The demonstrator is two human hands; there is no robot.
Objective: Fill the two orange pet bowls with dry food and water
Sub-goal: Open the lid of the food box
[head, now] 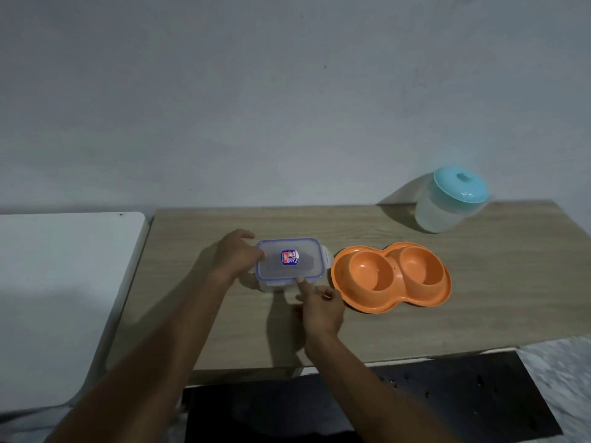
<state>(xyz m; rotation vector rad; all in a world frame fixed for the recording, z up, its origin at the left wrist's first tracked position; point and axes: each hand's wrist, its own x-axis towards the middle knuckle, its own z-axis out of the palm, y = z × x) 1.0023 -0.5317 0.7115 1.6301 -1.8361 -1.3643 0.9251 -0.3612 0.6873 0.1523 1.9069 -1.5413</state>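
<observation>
Left hand (236, 252) holding container (305, 262), right hand (321, 310) pinching its latch, wood table (415, 327), grey wall (287, 107)

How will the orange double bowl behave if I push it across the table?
The orange double bowl looks like stiff moulded plastic, so it should keep its shape. Both cups appear empty, so it is probably light. Its wide, low, flared base on the smooth table suggests it would slide rather than tip.

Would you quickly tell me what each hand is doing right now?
Left hand: grips the clear rectangular plastic container with blue-rimmed lid.
Right hand: forefinger touches its front edge; grip cannot be told.
</observation>
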